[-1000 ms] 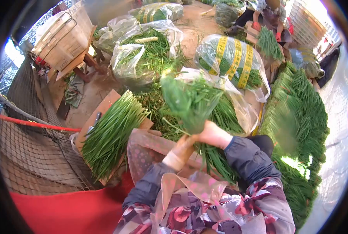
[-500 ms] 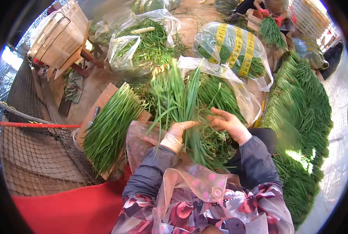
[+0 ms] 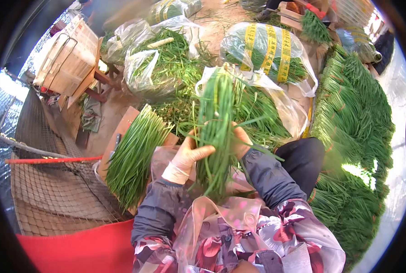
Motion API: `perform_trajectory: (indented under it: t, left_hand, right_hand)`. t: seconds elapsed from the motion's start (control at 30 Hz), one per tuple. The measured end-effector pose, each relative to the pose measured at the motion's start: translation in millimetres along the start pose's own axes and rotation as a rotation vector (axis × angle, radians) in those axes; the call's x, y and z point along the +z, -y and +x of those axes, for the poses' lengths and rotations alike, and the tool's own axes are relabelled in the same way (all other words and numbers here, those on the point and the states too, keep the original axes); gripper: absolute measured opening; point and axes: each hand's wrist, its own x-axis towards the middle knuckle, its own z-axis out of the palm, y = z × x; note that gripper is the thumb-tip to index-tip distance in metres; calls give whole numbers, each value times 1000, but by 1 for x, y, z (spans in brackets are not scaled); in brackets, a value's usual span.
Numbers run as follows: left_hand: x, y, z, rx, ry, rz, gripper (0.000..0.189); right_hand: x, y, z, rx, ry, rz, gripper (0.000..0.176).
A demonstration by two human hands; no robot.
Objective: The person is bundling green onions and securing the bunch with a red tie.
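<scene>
Left grip [image 3: 188, 158] around slender green stalks [image 3: 215, 127]

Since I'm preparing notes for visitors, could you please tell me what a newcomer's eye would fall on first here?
Probably the bunch of long green leaves, held up at the centre between the left hand and right hand. Next, perhaps the wide bank of green bundles down the right side, then the smooth bright-red sheet at the lower left.
</scene>
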Motion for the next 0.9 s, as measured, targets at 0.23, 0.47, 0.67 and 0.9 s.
perform_trajectory:
  t: [0.23, 0.47, 0.67, 0.9]
  left_hand:
    - [9, 2, 8, 21, -148, 33, 39]
    - [-19, -16, 46, 36, -113, -154, 34]
    - [3, -8, 55, 315, -454, 231, 83]
    - [40, 65, 7, 345, -106, 544, 84]
  right_hand:
    - [-48, 6, -15, -101, -8, -174, 69]
    - [-19, 28, -20, -32, -142, 75, 76]
    - [-19, 33, -28, -250, -150, -191, 52]
    - [14, 11, -4, -191, -219, 69, 32]
